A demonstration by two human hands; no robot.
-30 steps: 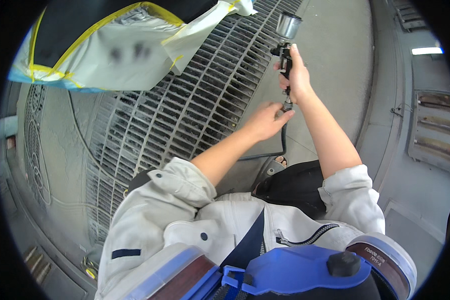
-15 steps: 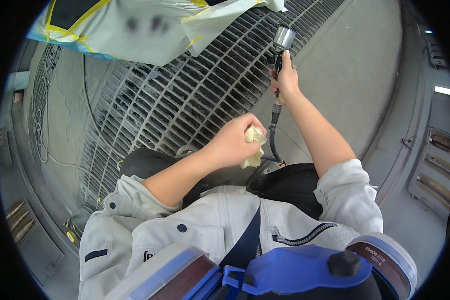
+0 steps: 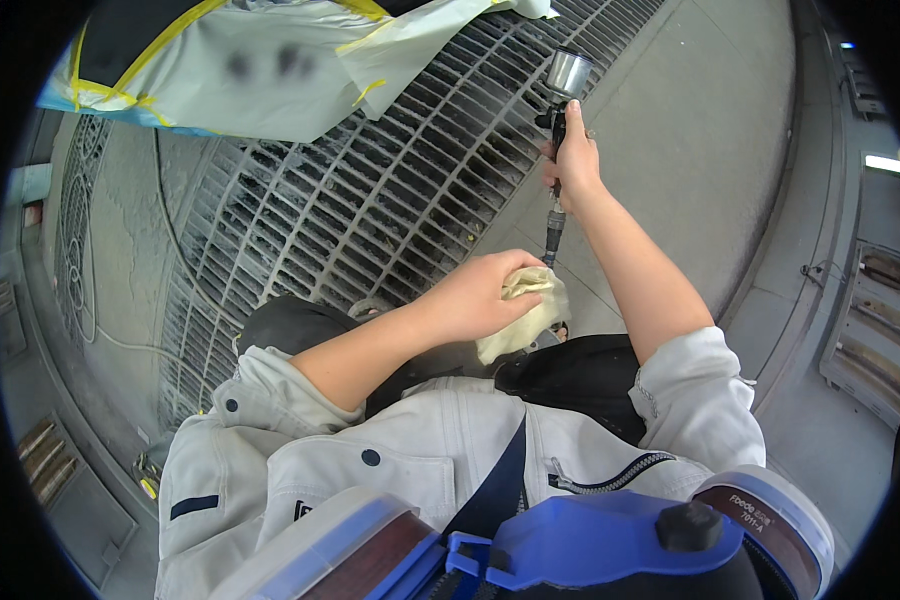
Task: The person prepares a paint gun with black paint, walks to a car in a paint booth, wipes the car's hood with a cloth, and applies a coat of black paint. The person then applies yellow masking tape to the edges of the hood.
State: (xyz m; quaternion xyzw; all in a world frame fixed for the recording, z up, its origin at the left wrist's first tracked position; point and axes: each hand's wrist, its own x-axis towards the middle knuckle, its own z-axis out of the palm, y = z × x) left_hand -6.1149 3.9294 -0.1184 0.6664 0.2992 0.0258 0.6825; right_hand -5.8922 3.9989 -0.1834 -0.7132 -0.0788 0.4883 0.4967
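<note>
A spray gun [image 3: 562, 110] with a small metal cup [image 3: 570, 72] on top is held upright in the right hand [image 3: 573, 160], whose fingers are wrapped firmly round the dark handle; a fitting and hose [image 3: 553, 232] drop from the base of the handle toward the person's lap. The gun hangs above the edge where the steel floor grating [image 3: 370, 200] meets the smooth grey floor [image 3: 710, 150]. Nearer the body, the left hand [image 3: 480, 292] is closed over a crumpled pale yellow cloth [image 3: 525, 315], bunched in the palm with a fold trailing below the fingers, just beside the lower end of the hose; whether cloth and hose touch is hard to tell from this angle. Both forearms are bare, the sleeves of a light grey work jacket [image 3: 370, 460] pushed up to the elbows, over dark trousers [image 3: 570, 380]. At the lower edge of the view sits a blue respirator [image 3: 610, 545] with round filters. Across the top left corner, a panel masked in pale paper [image 3: 270, 80] and yellow tape [image 3: 140, 60] stands over the grating.
</note>
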